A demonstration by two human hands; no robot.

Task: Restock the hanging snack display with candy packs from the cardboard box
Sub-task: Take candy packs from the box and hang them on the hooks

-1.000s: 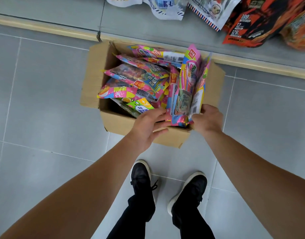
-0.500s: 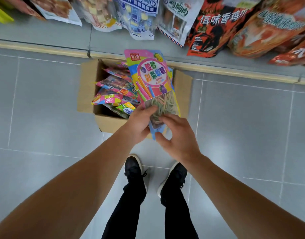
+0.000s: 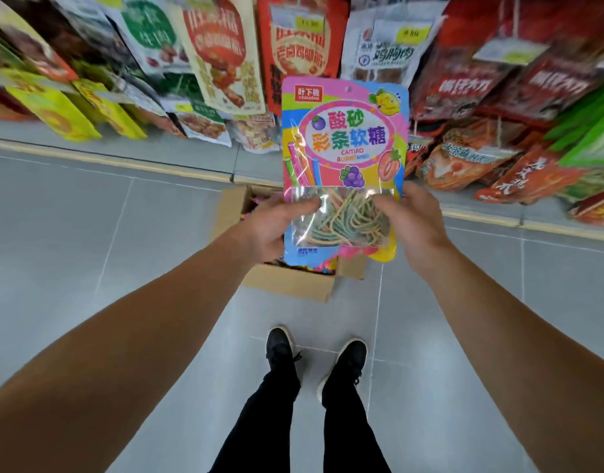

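Note:
A colourful candy pack [image 3: 343,138], pink and blue with a clear window of striped candy strips, is held upright in front of the hanging snack display [image 3: 293,46]. My left hand [image 3: 276,227] grips its lower left edge and my right hand [image 3: 409,227] grips its lower right edge, thumbs on the clear window. More packs seem stacked behind it; I cannot tell how many. The cardboard box [image 3: 287,285] sits on the floor below, mostly hidden by the pack and my hands.
Rows of hanging snack bags fill the top of the view: yellow ones [image 3: 55,110] at the left, red ones [image 3: 498,83] at the right. A grey shelf base with a yellow edge [image 3: 123,158] runs across. My black shoes [image 3: 314,360] stand on grey floor tiles.
The candy pack has come up out of the box to display height, held by both hands. My view has tilted up, showing more of the hanging bags.

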